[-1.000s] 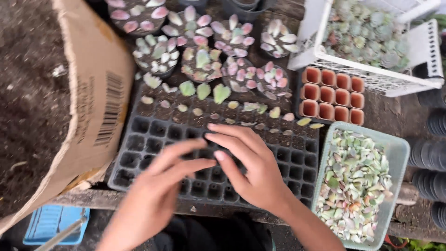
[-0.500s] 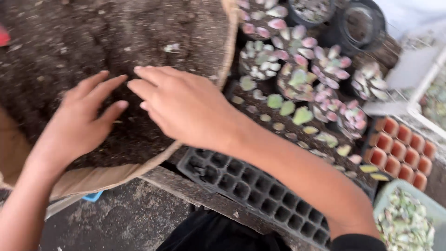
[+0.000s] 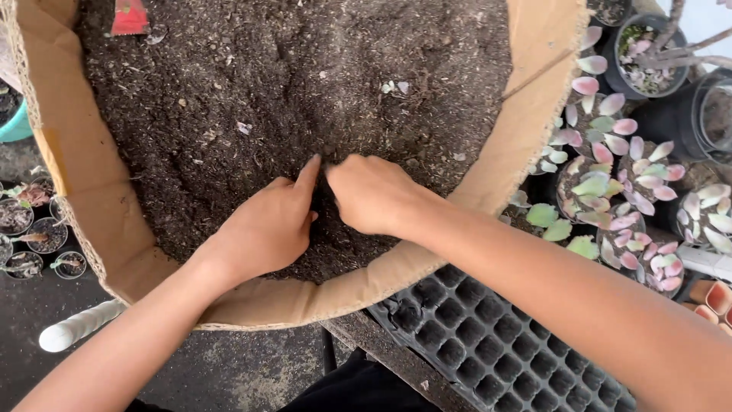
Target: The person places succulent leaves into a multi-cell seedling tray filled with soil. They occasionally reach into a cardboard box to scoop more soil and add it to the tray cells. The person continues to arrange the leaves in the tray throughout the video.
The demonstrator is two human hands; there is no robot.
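Observation:
Both my hands are sunk into a heap of dark potting soil point(image 3: 252, 76) held in a curved cardboard sheet point(image 3: 526, 130). My left hand point(image 3: 263, 229) lies cupped on the soil with its fingers curled in, and my right hand point(image 3: 370, 194) is beside it, fingers dug under the surface, the two nearly touching. Soil sits between the curled fingers. A black seedling tray point(image 3: 488, 347) with many small cells lies at the lower right, under my right forearm.
Round pots of pink and green succulent leaves point(image 3: 610, 164) stand at the right, with loose leaves point(image 3: 557, 225) beside them. Orange small pots point(image 3: 713, 301) show at the right edge. Small dark pots point(image 3: 30, 236) and a white tube point(image 3: 76, 324) lie at the left.
My hands left the black tray, moved left over the soil heap, then closed down into it side by side. The view has swung left onto the soil.

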